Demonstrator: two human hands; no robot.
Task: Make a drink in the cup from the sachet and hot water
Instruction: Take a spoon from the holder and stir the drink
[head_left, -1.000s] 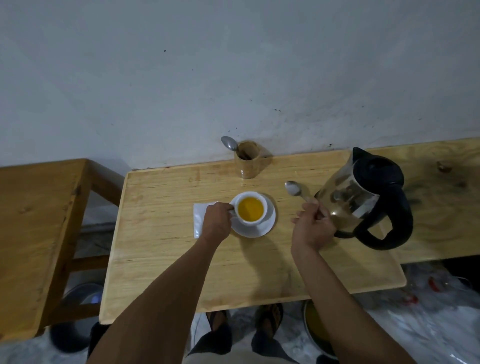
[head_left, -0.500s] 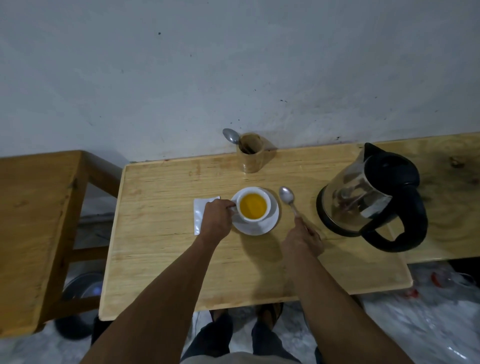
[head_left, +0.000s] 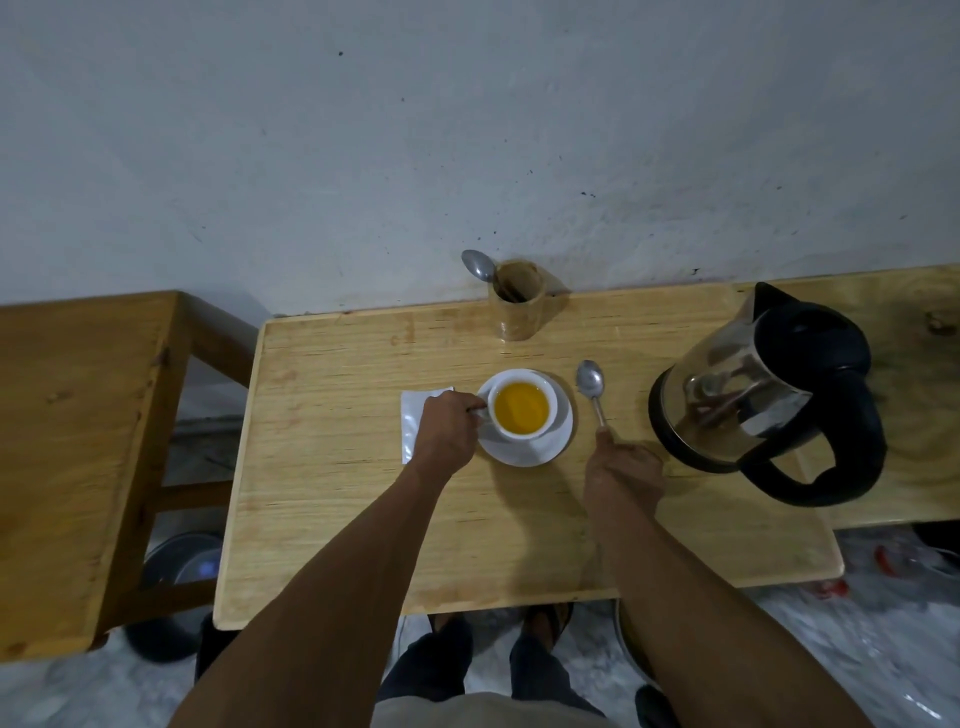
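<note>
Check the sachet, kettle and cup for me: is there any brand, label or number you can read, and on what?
None can be read.
White sachet, partly under the left hand: the showing face looks blank.
Kettle: steel body shows only reflections, black lid and handle are plain.
Cup and saucer: plain white.
Wooden holder and spoon held by the right hand: no marks visible.

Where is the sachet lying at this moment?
In the head view the sachet lies flat on the table, left of the cup and saucer, partly hidden under the left hand at the cup's handle.
</note>
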